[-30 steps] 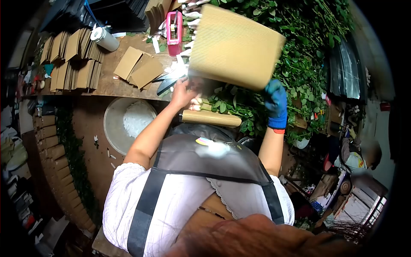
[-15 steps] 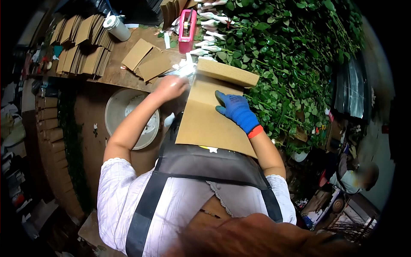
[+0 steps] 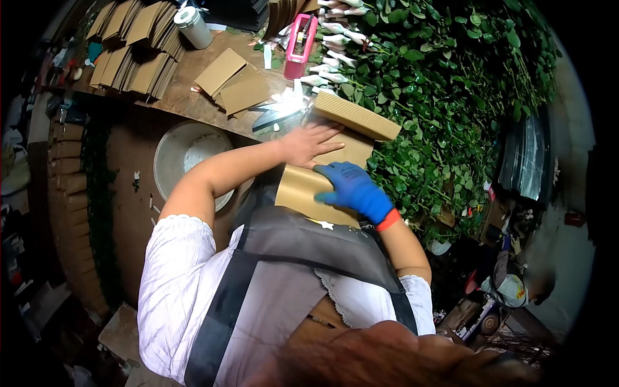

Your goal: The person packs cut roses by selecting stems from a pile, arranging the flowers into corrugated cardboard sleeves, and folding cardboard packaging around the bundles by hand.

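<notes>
A tan cardboard sheet (image 3: 313,193) lies over the table's front edge and bends down toward my dark apron. Its far end is folded up into a corrugated flap (image 3: 358,115). My bare left hand (image 3: 311,144) lies on the sheet with its fingers spread. My right hand (image 3: 351,188), in a blue glove with a red cuff, rests flat on the sheet just nearer to me, its fingertips close to my left hand. Beyond the flap's left end sit scissors (image 3: 277,119), partly lost in a bright glare.
Leafy green stems (image 3: 445,97) with white-wrapped heads (image 3: 335,40) cover the right. A pink tape dispenser (image 3: 300,48), loose cardboard pieces (image 3: 233,80), a white bottle (image 3: 193,28) and cardboard stacks (image 3: 145,71) stand behind. A round tub (image 3: 169,155) is at lower left. Another person (image 3: 514,290) is at far right.
The cardboard came down from the air onto the table edge, and its near part now bends. My left hand moved right onto it. My right hand shifted slightly toward me.
</notes>
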A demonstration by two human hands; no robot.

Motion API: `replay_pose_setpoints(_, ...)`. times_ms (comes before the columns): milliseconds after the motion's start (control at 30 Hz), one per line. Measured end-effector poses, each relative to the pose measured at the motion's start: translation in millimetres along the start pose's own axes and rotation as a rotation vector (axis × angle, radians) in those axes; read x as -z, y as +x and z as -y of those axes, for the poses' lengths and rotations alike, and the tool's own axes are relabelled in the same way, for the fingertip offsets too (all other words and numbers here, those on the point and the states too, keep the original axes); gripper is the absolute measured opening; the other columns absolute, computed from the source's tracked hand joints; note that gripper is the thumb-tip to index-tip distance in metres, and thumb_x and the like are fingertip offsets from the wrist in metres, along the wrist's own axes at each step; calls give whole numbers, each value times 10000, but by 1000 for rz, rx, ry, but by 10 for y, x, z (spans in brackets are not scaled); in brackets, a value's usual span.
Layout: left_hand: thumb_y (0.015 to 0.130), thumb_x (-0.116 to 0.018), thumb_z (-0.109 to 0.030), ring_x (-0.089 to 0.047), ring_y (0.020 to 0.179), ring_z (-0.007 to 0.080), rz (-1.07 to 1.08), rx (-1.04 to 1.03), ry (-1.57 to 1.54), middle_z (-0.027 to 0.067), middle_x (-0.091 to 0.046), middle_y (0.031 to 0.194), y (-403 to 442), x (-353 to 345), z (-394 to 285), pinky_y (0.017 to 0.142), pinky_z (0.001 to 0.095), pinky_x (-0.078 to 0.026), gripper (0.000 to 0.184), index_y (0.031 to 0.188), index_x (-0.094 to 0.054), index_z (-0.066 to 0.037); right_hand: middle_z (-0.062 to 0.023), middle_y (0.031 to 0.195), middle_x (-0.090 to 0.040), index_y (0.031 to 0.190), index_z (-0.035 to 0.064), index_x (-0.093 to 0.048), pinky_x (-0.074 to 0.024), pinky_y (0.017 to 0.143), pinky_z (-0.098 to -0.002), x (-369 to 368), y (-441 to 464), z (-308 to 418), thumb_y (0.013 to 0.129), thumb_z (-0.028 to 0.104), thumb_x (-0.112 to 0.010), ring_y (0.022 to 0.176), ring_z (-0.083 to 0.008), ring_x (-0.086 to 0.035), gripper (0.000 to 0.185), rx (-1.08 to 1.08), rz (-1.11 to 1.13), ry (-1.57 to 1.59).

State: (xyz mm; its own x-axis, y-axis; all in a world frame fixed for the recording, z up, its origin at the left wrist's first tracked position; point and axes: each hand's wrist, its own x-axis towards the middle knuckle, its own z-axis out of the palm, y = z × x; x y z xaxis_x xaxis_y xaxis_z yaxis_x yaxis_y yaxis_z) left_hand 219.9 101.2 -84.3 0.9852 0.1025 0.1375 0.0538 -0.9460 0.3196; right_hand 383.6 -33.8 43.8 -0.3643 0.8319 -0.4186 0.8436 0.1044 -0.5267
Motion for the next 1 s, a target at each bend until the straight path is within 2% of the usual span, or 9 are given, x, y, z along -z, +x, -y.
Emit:
replay_pose_setpoints(167, 888, -509, -578, -375, 1392, 369, -12, 23, -28, 205, -282, 1587, -8, -73, -25, 1117, 455, -326, 770, 1553, -328, -234, -76, 941, -657, 1185, 196, -612, -494, 751, -441, -362, 93, 44, 822, 298, -691, 890, -286, -638, 385, -97, -148, -371)
replay_pose_setpoints(333, 941, -500, -442, -400, 1380, 351, -114, 17, 85, 195, -272, 1600, 88, -279, 17, 1141, 477, -287, 661, 1547, -336, -237, -171, 1048, -672, 1219, 134, -655, -499, 835, -487, -50, 597, 264, 855, 325, -656, 930, -394, -633, 411, 154, -278, 255)
replay_pose_setpoints(400, 956, -486, -473, -402, 1372, 366, -139, -18, 40, 208, -295, 1585, 102, -646, 103, 1154, 500, -268, 632, 1524, -376, -220, -174, 1044, -661, 1225, 119, -631, -496, 775, -475, -29, 1284, 345, 855, 288, -647, 873, -378, -626, 407, 363, -568, -24)
replay_pose_setpoints(500, 957, -464, -417, -447, 1333, 420, 2, 50, -230, 235, -320, 1564, 40, 239, -52, 1091, 527, -358, 590, 1515, -391, -237, -139, 1276, -586, 1355, 71, -504, -468, 873, -405, -72, 2322, 345, 820, 304, -696, 1095, -285, -581, 614, 343, -543, -330)
replay_pose_setpoints(533, 928, -507, -439, -416, 1357, 419, -143, 8, -247, 231, -325, 1561, 38, -118, 20, 1108, 528, -331, 650, 1526, -375, -223, -152, 1338, -559, 1375, 74, -490, -467, 888, -437, -108, 2571, 388, 782, 307, -722, 1164, -305, -562, 678, 251, -440, -346)
replay_pose_setpoints(700, 919, -518, -462, -370, 1383, 436, -143, -31, -171, 240, -320, 1559, 38, -197, 72, 1127, 544, -283, 677, 1527, -379, -199, -166, 1412, -508, 1363, 77, -512, -457, 863, -461, -689, 3129, 273, 882, 225, -564, 1219, -343, -523, 505, 100, -544, -512)
replay_pose_setpoints(767, 917, -523, -473, -389, 1367, 448, -171, -33, -219, 247, -331, 1550, 26, -177, 57, 1118, 550, -296, 693, 1534, -367, -198, -147, 1312, -561, 1317, 97, -546, -473, 829, -425, -432, 2937, 393, 904, 191, -515, 1162, -296, -559, 424, 38, -373, -455)
replay_pose_setpoints(933, 941, -547, -443, -491, 1274, 373, -288, -36, -264, 224, -448, 1456, 70, -305, -4, 1092, 528, -362, 607, 1472, -436, -171, -128, 1077, -659, 1198, 64, -599, -527, 747, -412, 325, 1620, 506, 888, 217, -627, 940, -317, -647, 346, 330, -710, -56)
replay_pose_setpoints(1000, 923, -576, -455, -506, 1259, 352, -98, -38, -357, 181, -507, 1415, 42, -543, 60, 1071, 494, -388, 587, 1405, -498, -128, -108, 942, -677, 1112, 47, -653, -537, 758, -379, 382, 1064, 318, 917, 245, -645, 875, -301, -666, 278, 196, -575, 170)
